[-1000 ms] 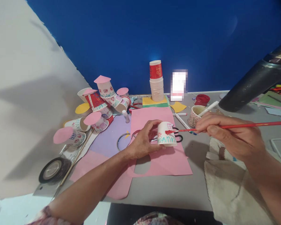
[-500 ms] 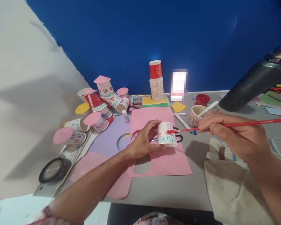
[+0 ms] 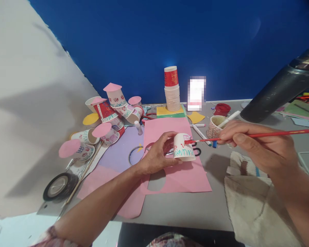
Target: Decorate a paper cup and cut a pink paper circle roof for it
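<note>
Your left hand [image 3: 161, 156] is clamped on the cup [image 3: 179, 140]: fingers around its upper left, thumb along the lower edge, so the right side of the wall is uncovered. Cup sits over the pink sheet [image 3: 181, 180], base up, mouth down, axis near upright with a slight tilt. Your right hand [image 3: 260, 147] is closed on the brush [image 3: 275, 133] in a pen grip; the handle runs out past it to the right, bristles [image 3: 187, 142] point left. Key relation: brush is nearly level, so it crosses the cup's axis roughly square, with the red bristles at the purple window [image 3: 186, 137], high on the wall. Looks like contact, but one view can't confirm it. Left is the nearer hand, right on the cup; right is clear of it, reaching it only by the brush's front end. Green zigzag [image 3: 184, 153] runs below the bristles, toward the mouth. Scissors [image 3: 197, 152] show their handles just right of the cup; patterned cup [image 3: 212, 128] is beyond your right fingers, cloth [image 3: 254, 202] below that hand.
</note>
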`<action>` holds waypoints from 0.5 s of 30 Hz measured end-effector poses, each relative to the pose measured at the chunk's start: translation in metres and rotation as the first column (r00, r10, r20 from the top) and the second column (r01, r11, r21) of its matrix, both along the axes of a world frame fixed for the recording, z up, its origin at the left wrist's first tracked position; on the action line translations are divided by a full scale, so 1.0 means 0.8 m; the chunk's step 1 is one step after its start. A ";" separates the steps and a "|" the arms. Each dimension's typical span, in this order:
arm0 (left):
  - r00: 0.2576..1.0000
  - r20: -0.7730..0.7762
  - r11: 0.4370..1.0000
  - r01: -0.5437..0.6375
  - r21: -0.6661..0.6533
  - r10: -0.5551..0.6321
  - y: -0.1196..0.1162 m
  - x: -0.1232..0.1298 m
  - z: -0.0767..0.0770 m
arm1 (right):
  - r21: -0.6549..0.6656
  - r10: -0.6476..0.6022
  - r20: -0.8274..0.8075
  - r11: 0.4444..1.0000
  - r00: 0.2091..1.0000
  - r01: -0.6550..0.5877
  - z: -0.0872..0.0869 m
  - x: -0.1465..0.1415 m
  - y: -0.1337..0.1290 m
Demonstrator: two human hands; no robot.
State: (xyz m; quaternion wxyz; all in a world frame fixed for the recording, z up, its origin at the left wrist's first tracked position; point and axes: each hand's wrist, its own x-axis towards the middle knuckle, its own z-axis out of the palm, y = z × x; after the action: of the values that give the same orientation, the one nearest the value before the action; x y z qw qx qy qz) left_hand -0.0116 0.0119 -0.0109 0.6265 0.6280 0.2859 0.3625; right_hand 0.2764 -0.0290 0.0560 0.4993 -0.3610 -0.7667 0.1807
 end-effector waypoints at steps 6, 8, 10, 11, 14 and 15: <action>1.000 -0.008 1.000 -0.004 -0.024 0.003 0.001 0.000 -0.001 | 0.010 0.003 -0.014 1.000 1.000 -0.003 -0.001 -0.001 0.001; 1.000 -0.002 1.000 0.001 -0.031 -0.001 0.001 0.000 -0.001 | 0.011 0.022 0.005 1.000 1.000 -0.022 0.000 -0.003 0.002; 1.000 0.003 0.999 0.003 -0.037 -0.003 0.001 0.001 -0.001 | 0.003 0.027 0.029 1.000 0.999 -0.027 0.001 -0.004 0.002; 1.000 0.008 0.999 0.004 -0.038 -0.004 0.001 0.001 -0.001 | 0.001 0.026 0.035 1.000 0.999 -0.027 0.001 -0.003 0.002; 1.000 0.016 0.999 0.007 -0.034 -0.006 0.001 0.001 -0.001 | 0.010 0.014 0.013 1.000 1.000 -0.014 0.001 0.000 0.001; 1.000 0.016 1.000 0.005 -0.028 -0.004 0.001 0.001 -0.001 | 0.009 0.010 0.001 1.000 1.000 -0.010 0.000 0.001 0.000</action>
State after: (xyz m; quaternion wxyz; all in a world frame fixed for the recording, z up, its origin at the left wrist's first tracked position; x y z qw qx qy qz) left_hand -0.0110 0.0126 -0.0116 0.6382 0.6169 0.2844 0.3622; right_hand 0.2775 -0.0288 0.0564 0.4996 -0.3549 -0.7696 0.1796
